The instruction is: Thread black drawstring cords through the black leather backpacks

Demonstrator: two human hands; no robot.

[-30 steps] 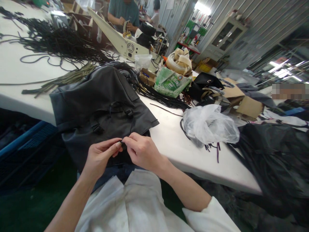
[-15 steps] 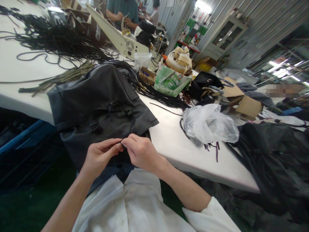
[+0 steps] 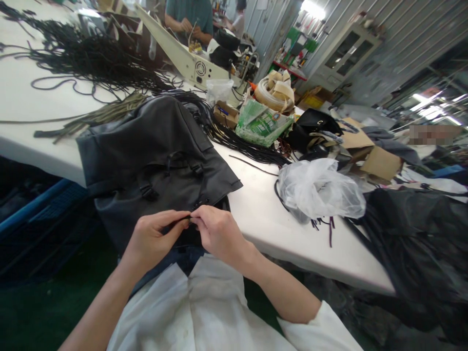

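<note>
A black bag (image 3: 146, 141) with buckles and straps lies over the table's front edge, its lower part hanging toward my lap. My left hand (image 3: 157, 236) and my right hand (image 3: 219, 234) meet at the bag's near edge, fingertips almost touching. Both are closed in a pinch. Between the fingertips is something small and dark; whether it is a cord end or part of the bag I cannot make out. A buckle (image 3: 148, 191) shows on the bag just beyond my left hand.
Black cords (image 3: 95, 58) lie heaped at the back left, beside olive straps (image 3: 98, 114). Behind the bag are a cream machine (image 3: 201, 68) and a green bag (image 3: 261, 122). A clear plastic bag (image 3: 318, 190) sits to the right. Another person (image 3: 188, 22) works across the table.
Both hands have shifted slightly right in view, still pinched together at the bag's edge. The whole scene has moved a little the same way. Across the table, the other person's hands have moved.
</note>
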